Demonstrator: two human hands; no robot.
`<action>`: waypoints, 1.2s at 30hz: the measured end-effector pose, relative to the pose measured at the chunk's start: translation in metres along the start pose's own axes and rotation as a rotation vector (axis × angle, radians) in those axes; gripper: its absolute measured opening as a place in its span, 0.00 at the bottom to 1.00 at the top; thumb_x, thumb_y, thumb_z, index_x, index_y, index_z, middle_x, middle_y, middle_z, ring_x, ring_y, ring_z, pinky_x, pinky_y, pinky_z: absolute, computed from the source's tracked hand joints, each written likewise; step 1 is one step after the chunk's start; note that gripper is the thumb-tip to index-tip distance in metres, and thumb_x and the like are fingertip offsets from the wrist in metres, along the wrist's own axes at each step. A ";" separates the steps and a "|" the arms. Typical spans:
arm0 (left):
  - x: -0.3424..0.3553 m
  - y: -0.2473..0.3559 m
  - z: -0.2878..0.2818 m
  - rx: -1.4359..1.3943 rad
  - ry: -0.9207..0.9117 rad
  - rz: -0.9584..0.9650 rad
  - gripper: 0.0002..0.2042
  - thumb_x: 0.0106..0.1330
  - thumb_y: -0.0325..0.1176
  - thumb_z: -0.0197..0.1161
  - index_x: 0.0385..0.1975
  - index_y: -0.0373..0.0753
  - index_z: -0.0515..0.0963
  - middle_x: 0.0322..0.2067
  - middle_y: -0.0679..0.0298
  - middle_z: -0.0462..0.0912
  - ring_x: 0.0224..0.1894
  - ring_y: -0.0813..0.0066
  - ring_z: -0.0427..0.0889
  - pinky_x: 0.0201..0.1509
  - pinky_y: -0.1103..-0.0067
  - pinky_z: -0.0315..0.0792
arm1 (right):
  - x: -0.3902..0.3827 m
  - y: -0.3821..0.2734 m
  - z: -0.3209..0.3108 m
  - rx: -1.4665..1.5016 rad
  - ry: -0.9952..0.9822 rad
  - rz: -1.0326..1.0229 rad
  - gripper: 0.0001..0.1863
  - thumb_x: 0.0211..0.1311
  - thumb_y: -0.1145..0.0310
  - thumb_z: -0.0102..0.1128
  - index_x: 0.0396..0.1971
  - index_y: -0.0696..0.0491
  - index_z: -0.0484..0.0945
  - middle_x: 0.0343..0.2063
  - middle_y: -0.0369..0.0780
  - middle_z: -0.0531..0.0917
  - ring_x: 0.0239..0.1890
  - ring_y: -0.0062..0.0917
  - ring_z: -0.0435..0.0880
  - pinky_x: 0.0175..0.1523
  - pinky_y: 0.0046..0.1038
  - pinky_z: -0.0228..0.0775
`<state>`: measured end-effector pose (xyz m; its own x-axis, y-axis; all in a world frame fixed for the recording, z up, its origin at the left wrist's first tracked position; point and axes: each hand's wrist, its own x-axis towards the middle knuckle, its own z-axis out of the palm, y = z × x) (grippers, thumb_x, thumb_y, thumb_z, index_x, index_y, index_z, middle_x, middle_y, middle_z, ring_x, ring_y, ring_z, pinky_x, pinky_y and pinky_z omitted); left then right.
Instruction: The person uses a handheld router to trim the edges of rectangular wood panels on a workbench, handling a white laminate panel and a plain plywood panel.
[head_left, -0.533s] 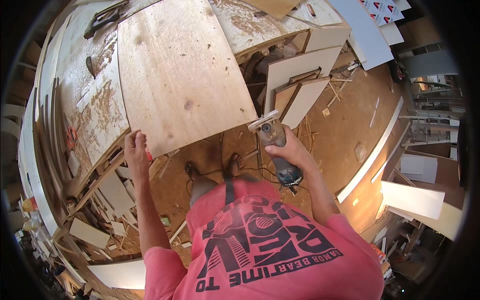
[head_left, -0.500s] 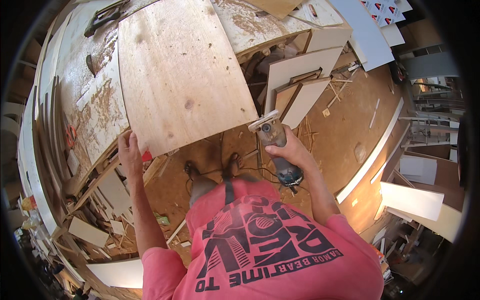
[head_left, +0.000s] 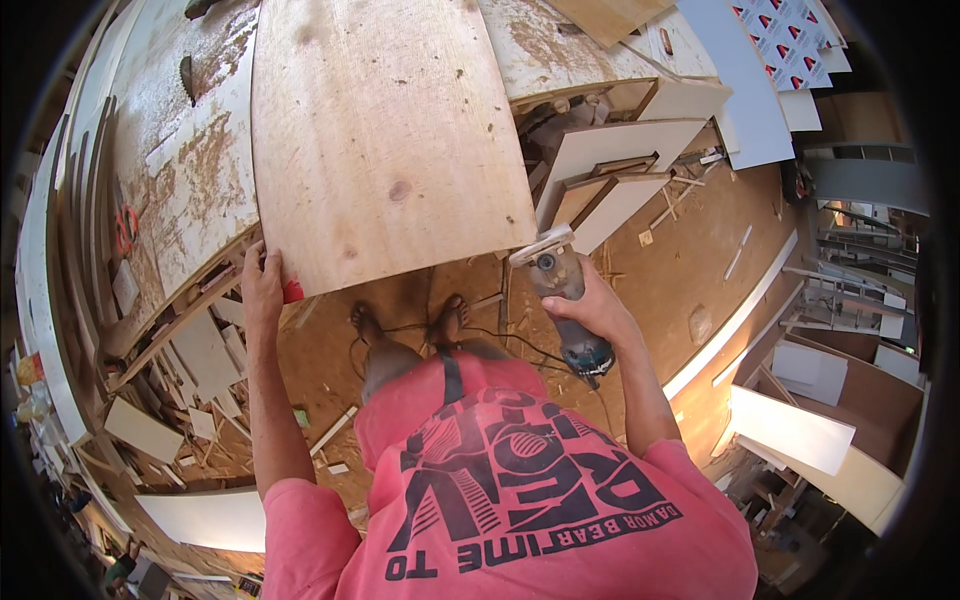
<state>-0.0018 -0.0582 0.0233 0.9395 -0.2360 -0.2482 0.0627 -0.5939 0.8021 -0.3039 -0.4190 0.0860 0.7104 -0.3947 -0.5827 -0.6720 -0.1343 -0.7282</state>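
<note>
A pale plywood board [head_left: 385,140] with a knot lies over the worn worktop [head_left: 190,190], its near edge overhanging the floor. My left hand [head_left: 262,280] grips the board's lower left corner, beside a small red patch or object [head_left: 292,290]. My right hand [head_left: 592,305] holds a grey corded power trimmer [head_left: 570,330] by its body, its flat base at the board's lower right corner. The tool's cable trails over the brown floor below, near my feet.
White panels [head_left: 620,150] lean under the worktop at right, with scrap sticks about. Offcuts [head_left: 200,360] pile up at lower left. Long strips [head_left: 80,220] line the left side. Sheets [head_left: 790,415] stand at far right. Another person [head_left: 122,565] appears small at the bottom left rim.
The view has shifted, so board and worktop sit further right in it. My left hand is a little higher at the board's corner; my right hand still holds the tool by the other corner.
</note>
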 end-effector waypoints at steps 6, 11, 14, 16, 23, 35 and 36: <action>-0.001 0.007 -0.006 -0.127 -0.092 -0.061 0.11 0.72 0.36 0.51 0.44 0.34 0.73 0.35 0.65 0.78 0.35 0.82 0.74 0.40 0.83 0.69 | 0.000 0.003 0.007 0.038 0.030 -0.010 0.45 0.44 0.57 0.73 0.60 0.62 0.61 0.46 0.49 0.79 0.48 0.33 0.80 0.55 0.32 0.70; -0.004 0.002 -0.007 -0.183 -0.145 -0.112 0.11 0.72 0.35 0.53 0.44 0.34 0.71 0.34 0.64 0.77 0.34 0.82 0.73 0.38 0.82 0.70 | -0.006 0.002 0.023 0.043 0.127 -0.006 0.42 0.46 0.59 0.72 0.58 0.63 0.62 0.44 0.48 0.80 0.44 0.32 0.82 0.52 0.32 0.72; -0.011 0.002 -0.007 -0.240 -0.164 -0.156 0.10 0.72 0.35 0.53 0.43 0.35 0.70 0.36 0.63 0.77 0.35 0.81 0.73 0.38 0.82 0.70 | -0.014 -0.018 0.031 0.138 0.144 0.040 0.40 0.46 0.59 0.72 0.56 0.62 0.63 0.43 0.48 0.80 0.42 0.33 0.83 0.51 0.32 0.72; -0.015 0.009 -0.006 -0.287 -0.192 -0.185 0.10 0.72 0.35 0.54 0.43 0.35 0.69 0.36 0.63 0.77 0.35 0.81 0.74 0.38 0.82 0.71 | -0.012 -0.007 0.036 0.037 0.185 0.001 0.39 0.47 0.58 0.72 0.55 0.62 0.64 0.43 0.48 0.80 0.42 0.33 0.83 0.51 0.33 0.72; -0.012 0.004 -0.002 -0.390 -0.346 -0.206 0.11 0.72 0.36 0.54 0.45 0.37 0.65 0.40 0.59 0.77 0.38 0.77 0.78 0.37 0.76 0.78 | -0.011 -0.022 0.068 0.053 0.205 0.001 0.39 0.46 0.58 0.72 0.55 0.62 0.64 0.42 0.49 0.81 0.42 0.34 0.83 0.52 0.33 0.72; -0.004 0.025 -0.010 -0.401 -0.605 -0.267 0.15 0.70 0.36 0.54 0.48 0.34 0.62 0.40 0.54 0.74 0.41 0.70 0.81 0.41 0.75 0.79 | -0.020 -0.059 0.168 -0.051 0.159 0.046 0.49 0.41 0.52 0.73 0.61 0.63 0.60 0.50 0.57 0.77 0.54 0.43 0.77 0.59 0.35 0.67; -0.004 0.028 -0.011 -0.405 -0.615 -0.278 0.15 0.70 0.36 0.54 0.48 0.34 0.62 0.41 0.53 0.74 0.41 0.69 0.81 0.42 0.74 0.79 | -0.022 -0.064 0.177 -0.064 0.156 0.057 0.49 0.41 0.52 0.73 0.61 0.63 0.60 0.50 0.57 0.77 0.54 0.44 0.77 0.58 0.36 0.67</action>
<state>0.0001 -0.0657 0.0529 0.5241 -0.5733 -0.6298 0.4969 -0.3947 0.7729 -0.2394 -0.2407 0.0821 0.6331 -0.5386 -0.5559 -0.7257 -0.1630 -0.6685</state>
